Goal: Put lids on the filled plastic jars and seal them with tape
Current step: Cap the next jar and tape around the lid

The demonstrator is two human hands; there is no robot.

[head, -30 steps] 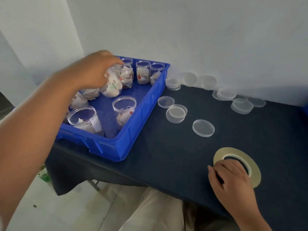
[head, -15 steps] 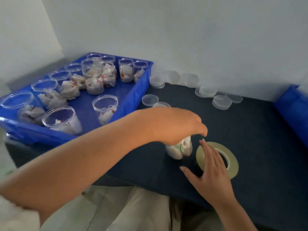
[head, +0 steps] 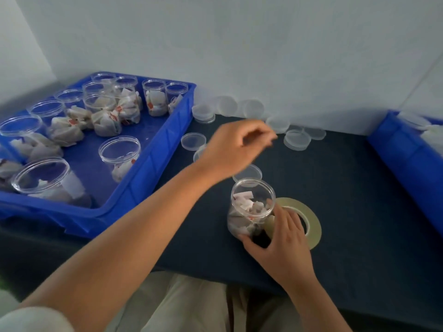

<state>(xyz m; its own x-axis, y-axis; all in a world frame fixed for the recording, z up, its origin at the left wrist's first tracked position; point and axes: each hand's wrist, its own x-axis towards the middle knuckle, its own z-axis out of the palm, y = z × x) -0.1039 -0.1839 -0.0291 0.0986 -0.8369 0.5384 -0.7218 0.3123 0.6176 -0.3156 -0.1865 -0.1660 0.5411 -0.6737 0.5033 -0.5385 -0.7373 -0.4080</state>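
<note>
The filled jar (head: pixel 251 207) now stands on the tabletop (head: pixel 359 188), touching the tape roll (head: pixel 315 226). The right hand (head: pixel 285 240) has left the tape to grip the jar's base. The left hand (head: pixel 237 149) has let go and hovers loosely curled, seemingly empty through blur, above a lid (head: pixel 251 173). Capping looks next.

the left grip (head: pixel 230 149), a moment ago in the blue tray (head: pixel 153 164), has carried one filled jar (head: pixel 251 207) out, stood it on the surface (head: pixel 347 200) just beside the tape roll (head: pixel 314 225), let go and lifted away; the right grip (head: pixel 285 240) has come off the roll and now holds the jar low down
</note>
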